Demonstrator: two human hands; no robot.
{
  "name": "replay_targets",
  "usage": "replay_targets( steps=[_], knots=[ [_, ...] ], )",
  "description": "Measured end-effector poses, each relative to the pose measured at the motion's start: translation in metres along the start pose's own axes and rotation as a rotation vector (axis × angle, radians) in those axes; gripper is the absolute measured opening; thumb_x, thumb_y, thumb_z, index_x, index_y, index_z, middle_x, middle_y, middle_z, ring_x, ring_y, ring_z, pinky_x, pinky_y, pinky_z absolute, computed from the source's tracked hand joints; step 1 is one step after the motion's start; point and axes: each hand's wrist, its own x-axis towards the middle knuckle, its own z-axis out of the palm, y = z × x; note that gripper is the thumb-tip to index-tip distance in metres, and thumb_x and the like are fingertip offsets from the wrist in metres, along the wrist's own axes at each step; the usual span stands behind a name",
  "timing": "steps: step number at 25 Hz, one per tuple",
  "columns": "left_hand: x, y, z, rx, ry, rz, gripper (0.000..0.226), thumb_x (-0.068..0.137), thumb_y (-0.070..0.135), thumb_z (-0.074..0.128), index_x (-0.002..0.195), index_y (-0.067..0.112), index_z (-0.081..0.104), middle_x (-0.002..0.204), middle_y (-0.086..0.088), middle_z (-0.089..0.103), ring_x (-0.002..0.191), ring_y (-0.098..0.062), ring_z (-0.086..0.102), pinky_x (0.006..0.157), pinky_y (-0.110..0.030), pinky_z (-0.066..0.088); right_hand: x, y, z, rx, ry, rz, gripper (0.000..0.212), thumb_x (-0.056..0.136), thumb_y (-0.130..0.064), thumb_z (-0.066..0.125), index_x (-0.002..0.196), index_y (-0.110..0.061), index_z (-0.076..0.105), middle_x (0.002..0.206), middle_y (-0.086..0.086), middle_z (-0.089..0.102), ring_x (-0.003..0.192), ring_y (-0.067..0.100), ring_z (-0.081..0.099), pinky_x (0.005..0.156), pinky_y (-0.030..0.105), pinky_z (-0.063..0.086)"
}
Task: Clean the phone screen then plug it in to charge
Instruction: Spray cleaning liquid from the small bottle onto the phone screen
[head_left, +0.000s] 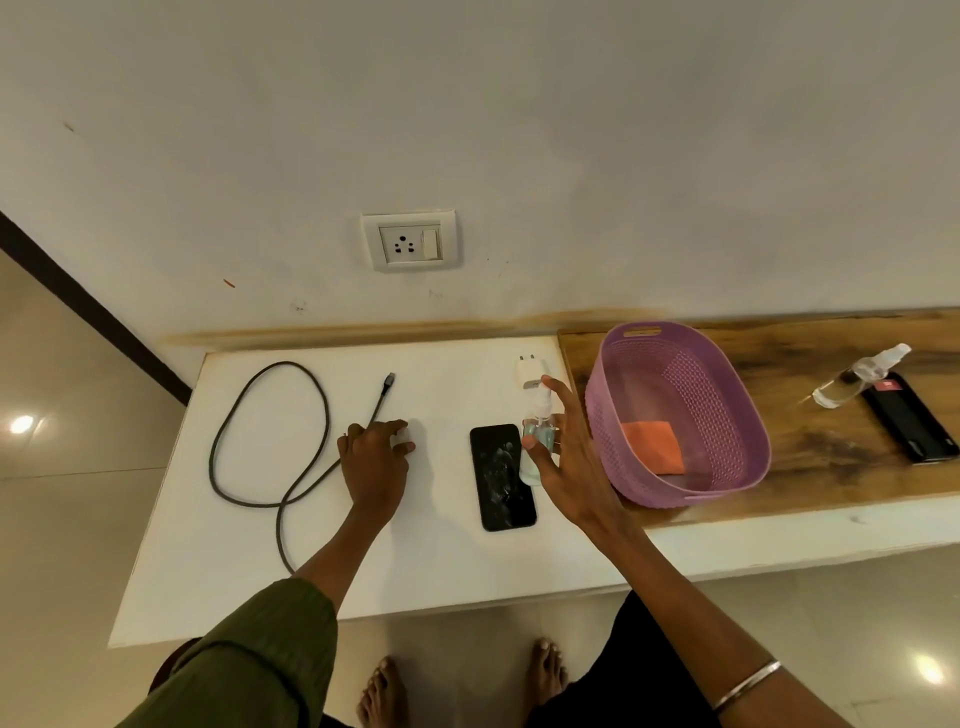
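A black phone (502, 477) lies face up on the white table (249, 561), its screen smeared. Just right of it stands a small clear spray bottle (538, 415). My right hand (569, 467) is at the bottle with fingers spread, thumb across its front and index finger up by the nozzle; no firm grip shows. My left hand (375, 462) rests on the table left of the phone, fingers curled, beside the dark charging cable (270, 431). A white charger adapter (530, 371) stands behind the bottle. An orange cloth (652, 444) lies in the purple basket (737, 415). A wall socket (409, 240) is above the table.
On the wooden counter (810, 441) to the right lie a second spray bottle (860, 375) and a second black phone (911, 418). The table's left and front edges drop to a tiled floor. My bare feet (462, 686) stand below the front edge.
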Motion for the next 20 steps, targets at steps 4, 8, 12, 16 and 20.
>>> replay_targets(
  steps=[4, 8, 12, 16, 20],
  knots=[
    [-0.001, -0.003, -0.005, -0.015, -0.032, 0.031, 0.047, 0.08, 0.02, 0.076, 0.125, 0.018, 0.065, 0.113, -0.003, 0.072, 0.102, -0.026, 0.054, 0.091, -0.035, 0.033, 0.001, -0.004, -0.008, -0.033, 0.048, -0.049, 0.066, 0.092, -0.018, 0.061, 0.146, -0.028, 0.025, 0.135, -0.043, 0.032, 0.116, -0.013, 0.049, 0.093, 0.01, 0.045],
    [-0.014, 0.007, -0.009, 0.041, -0.061, 0.158, 0.071, 0.078, 0.038, 0.077, 0.139, 0.017, 0.049, 0.134, -0.003, 0.057, 0.122, -0.027, 0.046, 0.106, -0.046, 0.034, 0.001, 0.002, -0.013, -0.022, 0.058, -0.057, 0.065, 0.096, -0.022, 0.055, 0.146, -0.041, 0.019, 0.148, -0.022, 0.033, 0.131, 0.013, 0.045, 0.105, 0.045, 0.045],
    [-0.038, 0.023, -0.012, -0.001, -0.037, 0.189, 0.07, 0.079, 0.038, 0.077, 0.139, 0.017, 0.047, 0.137, -0.004, 0.052, 0.126, -0.026, 0.043, 0.112, -0.042, 0.025, 0.0, 0.001, -0.018, -0.026, 0.059, -0.057, 0.065, 0.097, -0.02, 0.053, 0.147, -0.039, 0.017, 0.149, -0.035, 0.019, 0.139, 0.009, 0.033, 0.111, 0.045, 0.038],
    [-0.054, 0.034, 0.004, -0.199, -0.346, 0.222, 0.084, 0.075, 0.042, 0.079, 0.144, 0.02, 0.037, 0.143, 0.0, 0.043, 0.126, -0.023, 0.046, 0.106, -0.044, 0.043, -0.004, 0.003, -0.02, -0.016, 0.026, -0.05, 0.063, 0.098, -0.024, 0.052, 0.148, -0.038, 0.016, 0.148, -0.037, 0.018, 0.138, 0.002, 0.031, 0.11, 0.035, 0.037],
    [-0.039, 0.048, 0.014, -0.216, -0.596, 0.206, 0.136, 0.047, 0.057, 0.089, 0.153, 0.02, 0.012, 0.158, -0.001, 0.021, 0.144, -0.022, 0.026, 0.117, -0.044, 0.031, -0.005, 0.015, -0.025, -0.034, 0.015, -0.015, 0.061, 0.098, -0.029, 0.049, 0.149, -0.038, 0.016, 0.152, -0.031, 0.019, 0.138, -0.011, 0.023, 0.111, 0.031, 0.031]
  ],
)
